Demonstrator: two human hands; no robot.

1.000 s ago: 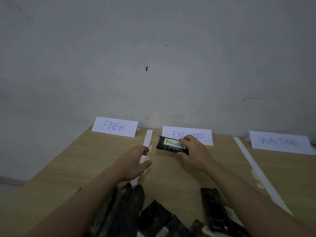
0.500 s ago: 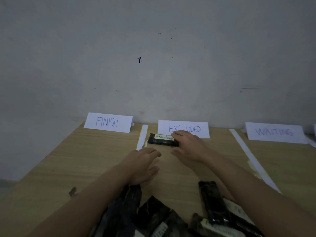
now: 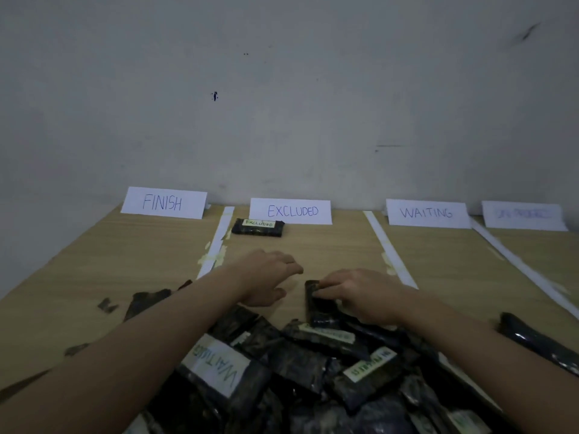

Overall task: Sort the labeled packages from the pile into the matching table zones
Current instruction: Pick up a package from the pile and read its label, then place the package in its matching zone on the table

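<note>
right hand (image 3: 365, 294) is curled round the far end of a dark package (image 3: 316, 300) at the top of the pile (image 3: 297, 364), fingers over its end. looks like a grip to lift it clear and read the label, which isn't visible from here, so target zone unknown. left hand (image 3: 266, 277) hangs just beside it over bare table (image 3: 329, 249), fingers loosely curled, holding nothing; probably ready to steady the pile or take the next one. pile sits at the near edge, labels mixed, one reads waiting (image 3: 216, 368) upside down. one package (image 3: 257, 227) labelled excluded already lies flat in the excluded zone, right in front of the excluded sign (image 3: 291, 211), so label matches zone. finish sign (image 3: 163, 202) zone and waiting sign (image 3: 426, 213) zone hold no sorted packages yet. white tape strips (image 3: 216, 245) split the zones. fourth sign (image 3: 524, 214) at far right is too blurred to read. stray package (image 3: 532, 336) lies at the right, apart from the pile.
</note>
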